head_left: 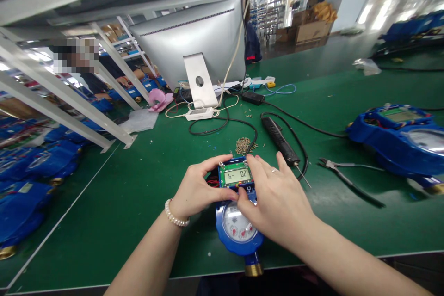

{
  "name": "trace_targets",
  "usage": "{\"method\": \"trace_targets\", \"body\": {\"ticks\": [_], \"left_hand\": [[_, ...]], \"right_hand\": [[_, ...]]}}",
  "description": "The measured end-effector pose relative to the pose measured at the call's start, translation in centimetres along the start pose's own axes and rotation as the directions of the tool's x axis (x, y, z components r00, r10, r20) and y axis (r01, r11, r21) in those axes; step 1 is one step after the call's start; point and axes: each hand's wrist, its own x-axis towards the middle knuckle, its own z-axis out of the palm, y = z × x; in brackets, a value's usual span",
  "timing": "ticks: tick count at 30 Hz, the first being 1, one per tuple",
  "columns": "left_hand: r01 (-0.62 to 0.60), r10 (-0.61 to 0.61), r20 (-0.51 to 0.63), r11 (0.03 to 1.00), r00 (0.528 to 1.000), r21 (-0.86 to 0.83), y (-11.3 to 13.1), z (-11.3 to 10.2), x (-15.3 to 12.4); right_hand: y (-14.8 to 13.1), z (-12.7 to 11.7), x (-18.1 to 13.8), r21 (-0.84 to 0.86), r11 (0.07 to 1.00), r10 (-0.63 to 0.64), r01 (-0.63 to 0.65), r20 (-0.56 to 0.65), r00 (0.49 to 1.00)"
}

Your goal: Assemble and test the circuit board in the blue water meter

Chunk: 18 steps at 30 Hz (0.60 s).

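In front of me lies a blue water meter (222, 229) with a round dial and a brass pipe end toward the table's front edge. Over its upper part sits a green display board (227, 167) with a lit LCD in a blue housing. My left hand (199, 189) grips the board's left side, thumb at the lower edge and fingertips at the upper corner. From the right, my right hand (277, 189) holds the board at its top and bottom edges, covering part of the dial. Red wires (213, 179) show beside my left fingers.
Beyond the meter lies a heap of small screws (243, 145). A black electric screwdriver (279, 138) and cutting pliers (342, 173) lie to the right, near another blue meter (391, 141). A monitor (197, 41) stands behind cables. More meters (24, 203) sit left, past metal posts.
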Motion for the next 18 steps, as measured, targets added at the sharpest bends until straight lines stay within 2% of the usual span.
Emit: {"method": "trace_targets", "body": {"ticks": [8, 11, 13, 14, 16, 18], "left_hand": [[0.018, -0.018, -0.003, 1.000, 1.000, 0.005, 0.1, 0.2, 0.0], [0.051, -0.054, -0.028, 0.995, 0.998, -0.082, 0.2, 0.4, -0.1], [0.080, -0.086, -0.036, 0.986, 0.996, -0.148, 0.2, 0.5, -0.2], [0.092, -0.099, -0.036, 0.981, 0.994, -0.173, 0.1, 0.5, -0.3], [0.109, -0.119, -0.031, 0.969, 0.992, -0.220, -0.2, 0.6, -0.4], [0.110, -0.123, -0.030, 0.957, 0.992, -0.268, -0.5, 0.6, -0.4]], "right_hand": [[0.1, 0.2, 0.1, 0.041, 0.999, -0.003, 0.002, 0.024, 1.000], [0.4, -0.5, -0.9, 0.082, 0.997, -0.014, 0.015, -0.018, 1.000], [0.3, -0.7, -2.3, 0.145, 0.988, -0.027, 0.046, -0.131, 0.991], [0.1, -0.6, -3.1, 0.206, 0.975, -0.030, 0.079, -0.232, 0.972], [-0.5, 0.1, -4.5, 0.325, 0.921, -0.059, 0.214, -0.426, 0.903], [-1.4, 1.2, -5.4, 0.334, 0.858, -0.174, 0.391, -0.528, 0.831]]}}
